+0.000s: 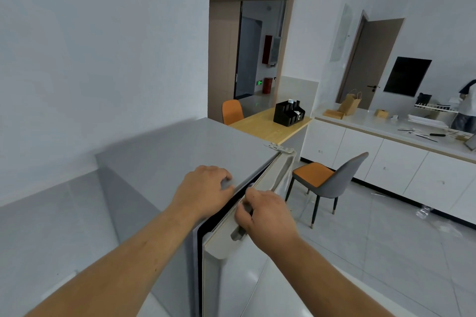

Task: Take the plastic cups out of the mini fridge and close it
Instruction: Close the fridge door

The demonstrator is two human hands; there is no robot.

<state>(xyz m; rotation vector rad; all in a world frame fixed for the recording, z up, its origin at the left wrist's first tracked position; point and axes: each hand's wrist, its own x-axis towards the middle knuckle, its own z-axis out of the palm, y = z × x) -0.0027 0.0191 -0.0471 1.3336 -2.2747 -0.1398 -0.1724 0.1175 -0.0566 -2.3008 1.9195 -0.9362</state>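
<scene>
The mini fridge (164, 162) is seen from above, its grey top filling the left and centre. The left hand (203, 189) is laid on the front edge of that top, fingers curled over the lip, its grip resting there without enclosing anything. Beside it, the door (231, 239) stands slightly ajar (a dark gap shows along its upper edge). The right hand (262, 213) is clenched on the door's top rim. No plastic cups can be seen. A grey-and-orange chair (329, 180) stands further right.
</scene>
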